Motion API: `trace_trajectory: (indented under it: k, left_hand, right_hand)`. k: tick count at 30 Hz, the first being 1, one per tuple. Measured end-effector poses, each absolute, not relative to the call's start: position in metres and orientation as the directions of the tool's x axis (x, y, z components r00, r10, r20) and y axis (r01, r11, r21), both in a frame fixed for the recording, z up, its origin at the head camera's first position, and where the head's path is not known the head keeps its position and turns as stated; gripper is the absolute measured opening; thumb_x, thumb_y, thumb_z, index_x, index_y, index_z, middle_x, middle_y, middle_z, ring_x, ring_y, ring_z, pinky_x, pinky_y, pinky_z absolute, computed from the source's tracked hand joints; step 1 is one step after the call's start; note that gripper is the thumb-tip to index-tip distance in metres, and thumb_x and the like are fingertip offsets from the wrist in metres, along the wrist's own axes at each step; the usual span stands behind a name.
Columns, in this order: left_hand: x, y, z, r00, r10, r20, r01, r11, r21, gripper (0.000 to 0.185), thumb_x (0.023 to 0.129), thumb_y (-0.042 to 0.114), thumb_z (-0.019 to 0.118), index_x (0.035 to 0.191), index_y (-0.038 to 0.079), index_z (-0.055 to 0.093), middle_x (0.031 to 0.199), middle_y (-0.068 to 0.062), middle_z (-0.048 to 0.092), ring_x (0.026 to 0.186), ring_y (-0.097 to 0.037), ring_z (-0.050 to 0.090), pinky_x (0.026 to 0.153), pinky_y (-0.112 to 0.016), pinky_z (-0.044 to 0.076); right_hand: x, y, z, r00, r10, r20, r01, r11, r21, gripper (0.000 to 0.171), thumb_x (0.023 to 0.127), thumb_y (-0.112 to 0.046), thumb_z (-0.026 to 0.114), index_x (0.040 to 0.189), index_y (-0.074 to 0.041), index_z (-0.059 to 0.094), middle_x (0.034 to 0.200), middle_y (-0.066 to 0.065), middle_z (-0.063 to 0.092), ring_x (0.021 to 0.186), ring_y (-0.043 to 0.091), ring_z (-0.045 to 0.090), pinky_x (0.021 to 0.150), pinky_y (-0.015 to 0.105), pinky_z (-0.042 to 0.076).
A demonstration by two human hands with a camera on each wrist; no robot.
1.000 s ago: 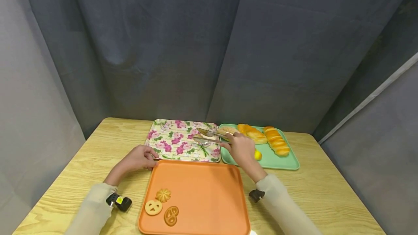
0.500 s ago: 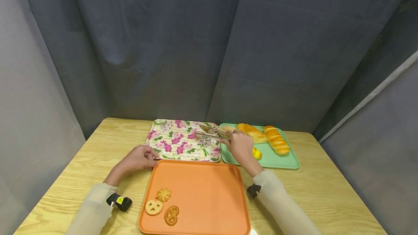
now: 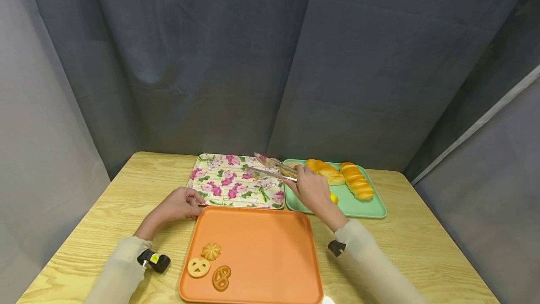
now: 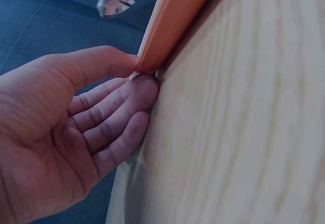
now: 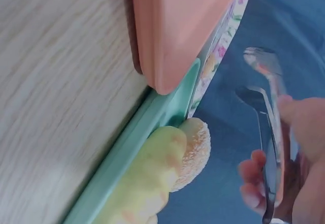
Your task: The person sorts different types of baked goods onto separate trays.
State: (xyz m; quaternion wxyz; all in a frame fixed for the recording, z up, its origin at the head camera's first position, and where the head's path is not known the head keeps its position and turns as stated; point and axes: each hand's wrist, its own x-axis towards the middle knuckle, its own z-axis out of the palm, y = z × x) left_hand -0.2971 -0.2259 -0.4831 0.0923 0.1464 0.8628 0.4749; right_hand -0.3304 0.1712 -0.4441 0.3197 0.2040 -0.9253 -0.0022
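While the left hand pinched the orange plastic tray's corner, right hand gripped empty metal tongs over the floral tray

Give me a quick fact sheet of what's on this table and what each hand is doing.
Left hand: grips the far left corner of the orange tray
Right hand: holds metal tongs, tips apart and holding nothing, over the flowered tray
Orange tray: three cookies in its near left corner
Green tray: bread rolls
Surface: wooden table
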Motion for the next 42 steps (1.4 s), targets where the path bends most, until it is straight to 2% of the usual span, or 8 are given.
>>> trace_trajectory:
  k: [6,13,18,21,25,32,39,42]
  left_hand:
    - [-0.297,-0.225,-0.482,-0.94,0.341,-0.022,0.165,0.509,0.845,0.024,0.086,0.005,0.077,0.104,-0.007,0.068,0.07,-0.009,0.069,0.063,-0.018,0.066,0.059,-0.029,0.055]
    - [-0.297,-0.225,-0.482,-0.94,0.341,-0.024,0.163,0.507,0.846,0.023,0.086,0.004,0.077,0.104,-0.007,0.068,0.07,-0.007,0.069,0.062,-0.017,0.066,0.059,-0.029,0.055]
    - [-0.298,-0.226,-0.483,-0.941,0.337,-0.023,0.164,0.515,0.841,0.023,0.087,0.007,0.078,0.105,-0.006,0.069,0.069,-0.006,0.069,0.062,-0.019,0.066,0.058,-0.03,0.055]
    - [-0.298,-0.225,-0.483,-0.942,0.334,-0.022,0.166,0.521,0.837,0.024,0.088,0.009,0.078,0.106,-0.005,0.07,0.069,-0.006,0.069,0.062,-0.02,0.066,0.058,-0.031,0.054]
    - [-0.297,-0.225,-0.482,-0.943,0.332,-0.024,0.163,0.523,0.837,0.025,0.088,0.009,0.078,0.106,-0.005,0.07,0.07,-0.007,0.069,0.062,-0.02,0.066,0.058,-0.032,0.054]
    - [-0.297,-0.224,-0.482,-0.95,0.31,-0.032,0.144,0.528,0.837,0.025,0.087,0.01,0.08,0.105,-0.004,0.071,0.072,-0.008,0.071,0.062,-0.017,0.064,0.057,-0.03,0.053]
    - [-0.298,-0.224,-0.484,-0.951,0.308,-0.036,0.143,0.54,0.829,0.024,0.087,0.01,0.08,0.105,-0.003,0.07,0.07,-0.005,0.07,0.061,-0.017,0.064,0.056,-0.03,0.053]
    - [-0.298,-0.225,-0.484,-0.949,0.313,-0.035,0.147,0.538,0.83,0.024,0.087,0.009,0.079,0.105,-0.003,0.07,0.07,-0.006,0.07,0.061,-0.017,0.064,0.057,-0.03,0.053]
  right_hand:
    - [-0.313,0.164,-0.434,-0.653,-0.48,0.586,-0.424,0.873,0.243,0.05,0.09,-0.054,0.072,0.103,-0.006,0.067,0.075,0.007,0.06,0.043,0.013,0.031,0.038,0.023,0.019]
    - [-0.286,0.148,-0.428,-0.539,-0.585,0.605,-0.522,0.797,0.306,0.056,0.08,-0.063,0.074,0.101,-0.011,0.069,0.072,-0.002,0.063,0.045,0.008,0.039,0.039,0.02,0.015]
    - [-0.269,0.137,-0.432,-0.407,-0.663,0.628,-0.655,0.691,0.306,0.05,0.078,-0.062,0.076,0.091,-0.015,0.064,0.064,-0.005,0.054,0.045,0.005,0.034,0.044,0.017,0.01]
    - [-0.26,0.132,-0.436,-0.332,-0.704,0.628,-0.712,0.624,0.323,0.047,0.08,-0.062,0.074,0.094,-0.017,0.067,0.065,-0.006,0.053,0.047,0.003,0.033,0.048,0.016,0.008]
    - [-0.251,0.127,-0.442,-0.28,-0.744,0.607,-0.741,0.57,0.356,0.047,0.084,-0.063,0.071,0.102,-0.02,0.066,0.068,-0.006,0.051,0.05,0.003,0.028,0.051,0.016,0.009]
    - [-0.245,0.126,-0.448,-0.248,-0.781,0.573,-0.751,0.528,0.395,0.051,0.082,-0.064,0.074,0.109,-0.022,0.065,0.071,-0.004,0.049,0.053,0.005,0.023,0.05,0.018,0.012]
    - [-0.243,0.128,-0.447,-0.246,-0.79,0.562,-0.772,0.51,0.379,0.045,0.086,-0.064,0.069,0.104,-0.024,0.065,0.066,-0.007,0.044,0.054,0.004,0.019,0.053,0.018,0.006]
    - [-0.24,0.129,-0.447,-0.257,-0.788,0.559,-0.774,0.514,0.369,0.043,0.084,-0.064,0.072,0.1,-0.025,0.064,0.066,-0.009,0.041,0.055,0.003,0.018,0.053,0.017,0.004]
